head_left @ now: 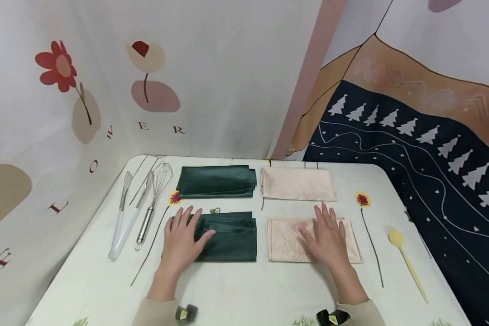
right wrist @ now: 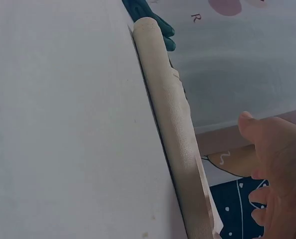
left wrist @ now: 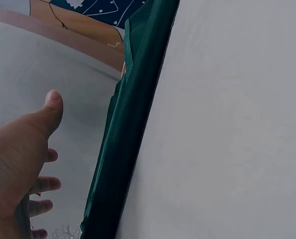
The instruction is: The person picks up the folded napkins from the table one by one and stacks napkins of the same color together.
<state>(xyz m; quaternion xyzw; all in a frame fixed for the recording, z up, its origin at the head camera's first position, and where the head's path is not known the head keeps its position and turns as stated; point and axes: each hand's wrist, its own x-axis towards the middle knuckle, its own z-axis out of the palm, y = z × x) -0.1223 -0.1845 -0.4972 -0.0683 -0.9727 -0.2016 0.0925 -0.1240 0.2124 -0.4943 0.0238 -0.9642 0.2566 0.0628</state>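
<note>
Four-cornered folded cloths lie in two pairs in the head view. My left hand (head_left: 183, 240) is over the left end of the near dark green folded cloth (head_left: 228, 242), fingers spread and nothing held. In the left wrist view that hand (left wrist: 18, 159) appears apart from the green cloth's folded edge (left wrist: 133, 119). Over the near pale pink folded cloth (head_left: 289, 244) is my right hand (head_left: 330, 240), its fingers extended and holding nothing. The right wrist view shows this hand (right wrist: 282, 169) beside the pink cloth's rounded fold (right wrist: 170, 119), with a gap between them.
Behind lie another green folded cloth (head_left: 216, 181) and another pink one (head_left: 297, 183). Tongs (head_left: 136, 213) and a whisk (head_left: 148, 219) are on the left. A yellow spoon (head_left: 409, 267) rests at the right of the white table (head_left: 236, 290). Printed curtains hang around it.
</note>
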